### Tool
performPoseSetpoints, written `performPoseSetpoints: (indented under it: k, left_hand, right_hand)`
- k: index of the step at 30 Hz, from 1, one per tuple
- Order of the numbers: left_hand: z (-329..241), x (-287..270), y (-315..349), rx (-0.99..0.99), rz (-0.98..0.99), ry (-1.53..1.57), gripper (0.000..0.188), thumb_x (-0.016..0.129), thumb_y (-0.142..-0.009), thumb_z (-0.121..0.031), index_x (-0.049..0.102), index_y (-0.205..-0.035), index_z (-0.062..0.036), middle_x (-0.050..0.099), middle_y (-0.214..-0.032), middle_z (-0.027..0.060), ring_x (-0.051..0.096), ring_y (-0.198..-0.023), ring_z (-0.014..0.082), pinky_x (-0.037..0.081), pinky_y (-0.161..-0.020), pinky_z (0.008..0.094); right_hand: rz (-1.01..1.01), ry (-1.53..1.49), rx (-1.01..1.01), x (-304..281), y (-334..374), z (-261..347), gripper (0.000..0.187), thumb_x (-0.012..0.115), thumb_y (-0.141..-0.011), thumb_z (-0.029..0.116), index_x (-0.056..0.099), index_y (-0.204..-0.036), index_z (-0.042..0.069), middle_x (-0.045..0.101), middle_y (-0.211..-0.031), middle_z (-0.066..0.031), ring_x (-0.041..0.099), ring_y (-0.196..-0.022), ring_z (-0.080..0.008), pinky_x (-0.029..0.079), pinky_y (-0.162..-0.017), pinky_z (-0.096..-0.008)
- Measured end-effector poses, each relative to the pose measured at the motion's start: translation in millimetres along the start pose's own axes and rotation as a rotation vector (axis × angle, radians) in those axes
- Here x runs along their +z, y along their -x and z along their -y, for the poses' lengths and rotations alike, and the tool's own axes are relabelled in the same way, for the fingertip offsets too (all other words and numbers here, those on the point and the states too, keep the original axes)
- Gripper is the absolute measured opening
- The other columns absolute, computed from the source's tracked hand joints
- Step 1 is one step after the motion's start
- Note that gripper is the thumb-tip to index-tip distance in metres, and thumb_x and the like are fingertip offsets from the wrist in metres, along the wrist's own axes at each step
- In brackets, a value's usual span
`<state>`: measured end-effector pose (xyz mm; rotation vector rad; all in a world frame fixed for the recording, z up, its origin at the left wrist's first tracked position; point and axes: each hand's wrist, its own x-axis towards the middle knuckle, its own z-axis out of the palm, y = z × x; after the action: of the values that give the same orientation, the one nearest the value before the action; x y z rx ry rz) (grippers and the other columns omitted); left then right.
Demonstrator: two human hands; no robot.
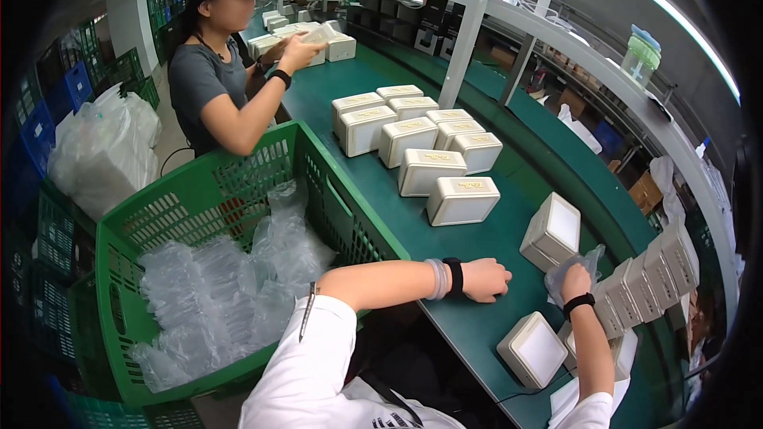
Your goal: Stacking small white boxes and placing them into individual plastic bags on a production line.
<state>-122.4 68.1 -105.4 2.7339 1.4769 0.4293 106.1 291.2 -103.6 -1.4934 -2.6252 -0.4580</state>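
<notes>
My left hand (483, 280) hovers over or rests on the green bench, fingers loosely bent and slightly apart, with nothing seen in them. It wears a black wristband and clear coils round the wrist. On the right, my right hand (576, 282) grips a crumpled clear plastic bag (589, 264); its fingertips are partly hidden. Beyond that bag stands a pair of cream boxes (554, 230) with white faces. Several similar boxes (648, 282) lean in a row just right of my right hand. Nearer me, another cream box (534, 349) lies with its white face up.
Left of me a green crate (199, 183) holds several bundled clear plastic bags (214, 286). Several cream boxes with gold marks (437, 163) stand farther along the green bench (509, 238). A co-worker (226, 71) handles a box at the far left. A shelf post (469, 40) rises behind.
</notes>
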Motion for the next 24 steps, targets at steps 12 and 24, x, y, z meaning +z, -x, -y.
performPoseSetpoints:
  k: [12, 24]
  left_hand:
    - [-46, -67, -22, -0.399, -0.228, 1.104, 0.036, 0.059, -0.094, -0.026, 0.057, -0.122, -0.0043, 0.062, -0.111, 0.0074, 0.062, -0.098, 0.017, 0.049, -0.082, 0.0302]
    - [-109, -108, -50, -0.206, 0.041, 1.993, 0.068, 0.041, -0.097, -0.055, 0.033, -0.143, -0.0067, 0.044, -0.14, 0.0163, 0.049, -0.126, 0.0318, 0.046, -0.098, 0.0458]
  right_hand:
    - [-0.422, -1.322, 0.107, -208, 99, -31, 0.051, 0.055, -0.09, 0.007, 0.041, -0.14, 0.01, 0.061, -0.121, -0.0104, 0.066, -0.093, -0.0178, 0.054, -0.057, -0.0239]
    - [0.129, -1.825, -0.161, -208, 160, -75, 0.053, 0.066, -0.089, 0.014, 0.046, -0.134, -0.004, 0.063, -0.119, -0.0142, 0.065, -0.1, -0.0191, 0.057, -0.08, -0.0344]
